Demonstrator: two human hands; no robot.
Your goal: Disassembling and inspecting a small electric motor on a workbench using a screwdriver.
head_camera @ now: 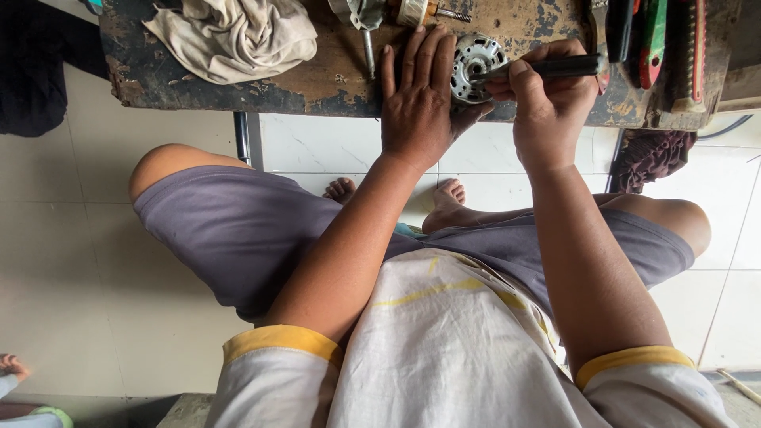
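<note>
I see left hand (418, 99) flat, pinning the round metal motor housing (474, 65) steady | right hand (547, 99) clenched on black-handled tool (555, 67), tip inside housing | rag (234, 36) far left on bench (333, 83)

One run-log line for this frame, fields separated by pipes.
left hand: flat beside round slotted metal motor housing | right hand: grips black-handled tool, tip on housing | surface: worn wooden bench | nearby: crumpled beige rag

The left hand (420, 99) covers part of the round metal motor housing (474, 65) – its near rim is hidden. The top edge cuts off the crumpled cloth (234, 36) and the red and green tools (654, 40), possibly handles – too cropped to tell
</note>
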